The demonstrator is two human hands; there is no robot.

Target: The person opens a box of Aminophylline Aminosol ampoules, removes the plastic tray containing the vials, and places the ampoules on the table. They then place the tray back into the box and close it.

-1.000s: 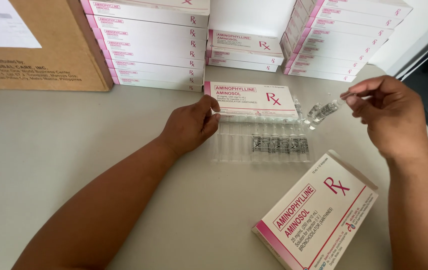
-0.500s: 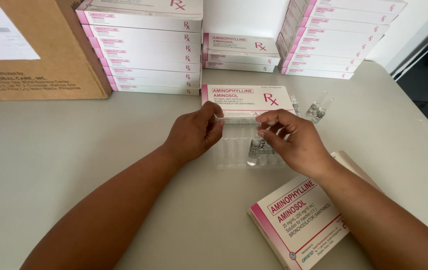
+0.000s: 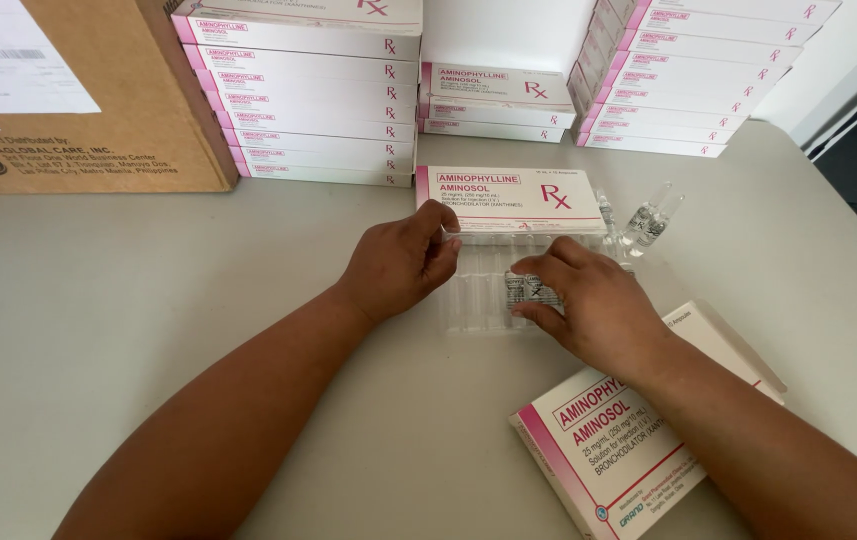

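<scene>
Head view: nearest, a pink-and-white carton (image 3: 638, 440) lies under the right forearm. Right hand (image 3: 588, 300) presses fingers onto glass ampoules (image 3: 526, 290) in the clear ribbed plastic tray (image 3: 478, 290); left hand (image 3: 403, 260) pinches the tray's far-left edge. Beyond, loose ampoules (image 3: 648, 220).
</scene>
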